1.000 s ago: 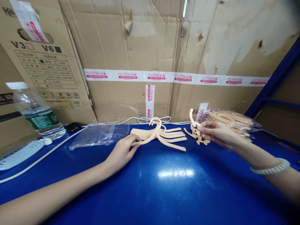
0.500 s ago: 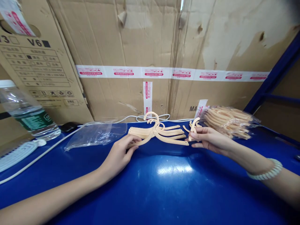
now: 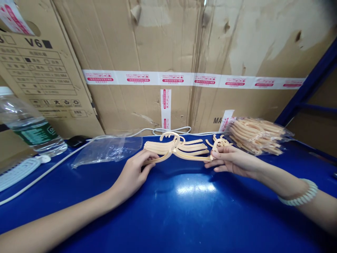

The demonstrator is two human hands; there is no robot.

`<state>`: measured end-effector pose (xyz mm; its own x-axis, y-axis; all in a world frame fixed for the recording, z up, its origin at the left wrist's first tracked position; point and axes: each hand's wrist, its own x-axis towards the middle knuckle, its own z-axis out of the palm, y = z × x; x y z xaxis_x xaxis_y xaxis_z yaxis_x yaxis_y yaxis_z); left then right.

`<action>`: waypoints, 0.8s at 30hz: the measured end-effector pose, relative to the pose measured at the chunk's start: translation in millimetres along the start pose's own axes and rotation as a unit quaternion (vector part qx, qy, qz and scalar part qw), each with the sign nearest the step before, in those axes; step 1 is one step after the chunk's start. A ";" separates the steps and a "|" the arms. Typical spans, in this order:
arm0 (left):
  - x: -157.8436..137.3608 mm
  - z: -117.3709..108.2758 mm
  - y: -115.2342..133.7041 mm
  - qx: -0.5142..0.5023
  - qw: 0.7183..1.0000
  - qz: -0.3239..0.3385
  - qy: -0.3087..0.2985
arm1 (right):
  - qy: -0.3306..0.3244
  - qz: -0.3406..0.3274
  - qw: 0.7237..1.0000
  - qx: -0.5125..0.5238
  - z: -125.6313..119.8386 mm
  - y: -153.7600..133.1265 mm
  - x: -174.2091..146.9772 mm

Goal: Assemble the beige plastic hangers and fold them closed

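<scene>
A beige plastic clothes hanger (image 3: 191, 157) is in front of me, its hook pointing up. My left hand (image 3: 138, 168) is closed around the hanger's left arm, with the end hidden in my fingers. Between the thumb and fingers of my right hand (image 3: 235, 160) is a small curved beige piece (image 3: 216, 144), its lower end against the tip of the hanger's right arm. Whether the two are joined, I cannot tell. Directly behind lie several more hangers (image 3: 155, 144) in a row. Several loose curved pieces (image 3: 224, 141) are just beyond my right hand.
A clear bag full of beige hanger parts (image 3: 255, 135) lies at the back right. Flat clear plastic (image 3: 105, 150), a white cable (image 3: 63, 162), a water bottle (image 3: 34, 130) and a pale blue ridged object (image 3: 19, 174) are on the left. Cardboard (image 3: 137, 105) stands behind the blue table (image 3: 168, 218).
The curved piece in my right hand has moved slightly left and down to the hanger's right tip. The hanger's hook has tipped lower. My left hand keeps its grip.
</scene>
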<state>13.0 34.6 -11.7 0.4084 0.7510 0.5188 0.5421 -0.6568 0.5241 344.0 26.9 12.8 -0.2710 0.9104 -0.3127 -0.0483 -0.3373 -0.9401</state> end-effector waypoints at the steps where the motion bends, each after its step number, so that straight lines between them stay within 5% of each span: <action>1: 0.0 0.0 0.4 0.001 1.000 0.002 0.002 | 0.003 -0.001 1.000 0.002 0.3 0.4 0.4; 9: -1.4 -0.4 0.3 0.010 1.000 0.010 0.006 | -0.008 -0.020 1.000 0.002 1.4 5.5 4.5; 24: -4.6 -0.2 1.6 0.025 0.999 0.037 -0.005 | 0.119 -0.201 0.968 -0.092 18.0 10.0 1.2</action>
<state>11.8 30.1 -13.1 0.4561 0.7019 0.5471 0.5470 -0.7060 0.4498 325.9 20.3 5.5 -0.0367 0.9960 0.0812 0.0740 0.0837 -0.9937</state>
